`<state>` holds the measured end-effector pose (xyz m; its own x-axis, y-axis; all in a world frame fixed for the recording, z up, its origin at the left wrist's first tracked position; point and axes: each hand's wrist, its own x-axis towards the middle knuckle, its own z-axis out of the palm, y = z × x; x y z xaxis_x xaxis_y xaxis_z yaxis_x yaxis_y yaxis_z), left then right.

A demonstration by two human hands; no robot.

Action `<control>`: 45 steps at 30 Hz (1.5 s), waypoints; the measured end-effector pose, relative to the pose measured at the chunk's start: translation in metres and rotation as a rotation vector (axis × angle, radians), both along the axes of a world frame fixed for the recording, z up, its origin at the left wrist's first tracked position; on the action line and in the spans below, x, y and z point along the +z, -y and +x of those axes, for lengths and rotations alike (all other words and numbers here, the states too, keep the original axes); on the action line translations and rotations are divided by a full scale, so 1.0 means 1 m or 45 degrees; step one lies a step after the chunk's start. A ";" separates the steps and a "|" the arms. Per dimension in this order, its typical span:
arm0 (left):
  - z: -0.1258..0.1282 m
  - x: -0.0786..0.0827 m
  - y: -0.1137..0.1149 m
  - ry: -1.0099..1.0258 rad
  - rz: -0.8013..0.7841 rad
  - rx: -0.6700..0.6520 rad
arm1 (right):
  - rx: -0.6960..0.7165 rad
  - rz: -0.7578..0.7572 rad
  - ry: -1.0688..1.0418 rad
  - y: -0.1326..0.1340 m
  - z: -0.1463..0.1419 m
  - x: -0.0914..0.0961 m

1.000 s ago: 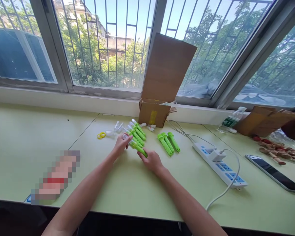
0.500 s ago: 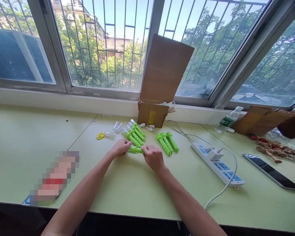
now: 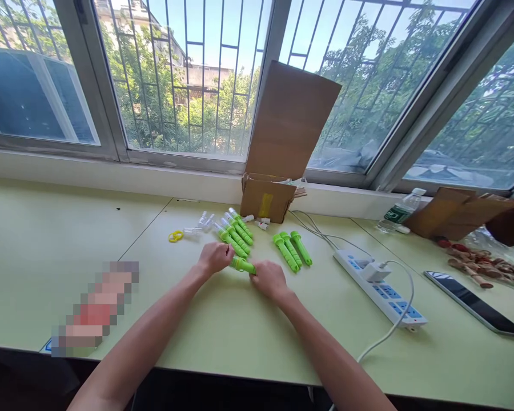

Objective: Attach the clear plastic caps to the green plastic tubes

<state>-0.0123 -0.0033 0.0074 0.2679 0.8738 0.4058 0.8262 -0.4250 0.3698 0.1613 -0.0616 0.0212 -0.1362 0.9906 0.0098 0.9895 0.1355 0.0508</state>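
Observation:
Both hands meet over one green plastic stick lying across the pale green table. My left hand is closed round its left end, and my right hand is closed round its right end. Just behind them lies a row of green sticks with clear caps. Three green sticks without caps lie to the right of my hands. A few loose clear caps and yellow rings sit to the left of the row.
A small open cardboard box stands at the window sill behind the sticks. A white power strip with a charger and cable lies to the right, then a phone, a water bottle, more cardboard and brown pieces.
The stick was held slanting above the table; it now lies level and low between both hands. My left hand has closed over its capped end.

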 end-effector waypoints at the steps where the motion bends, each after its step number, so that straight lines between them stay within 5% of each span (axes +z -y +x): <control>1: -0.001 0.001 0.001 -0.017 0.035 -0.025 | 0.003 -0.004 -0.025 -0.001 0.001 0.000; 9: -0.011 0.010 0.010 -0.205 0.245 -0.271 | 0.117 -0.275 -0.402 -0.006 0.013 -0.006; 14: -0.008 0.017 0.013 -0.148 0.249 -0.280 | 0.037 0.100 -0.228 -0.006 0.010 -0.015; 22: -0.005 0.015 0.016 0.366 -0.295 -0.462 | 0.124 0.419 0.018 -0.010 0.021 -0.013; 25: -0.006 0.011 0.014 0.372 -0.475 -0.469 | 0.159 0.427 0.052 -0.009 0.018 -0.010; 30: -0.002 0.004 0.008 0.030 -0.219 -0.220 | 0.036 0.244 0.043 -0.007 0.009 -0.008; 42: 0.008 -0.002 0.009 -0.587 0.311 -0.194 | -0.057 -0.022 -0.027 -0.012 0.019 -0.007; 45: 0.009 0.002 0.012 -0.627 0.373 -0.197 | -0.079 0.081 -0.053 -0.012 0.020 -0.015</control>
<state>-0.0034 -0.0152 0.0096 0.6013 0.6799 0.4197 0.7910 -0.5810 -0.1919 0.1808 -0.0495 0.0060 -0.0730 0.9944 0.0771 0.9973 0.0720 0.0161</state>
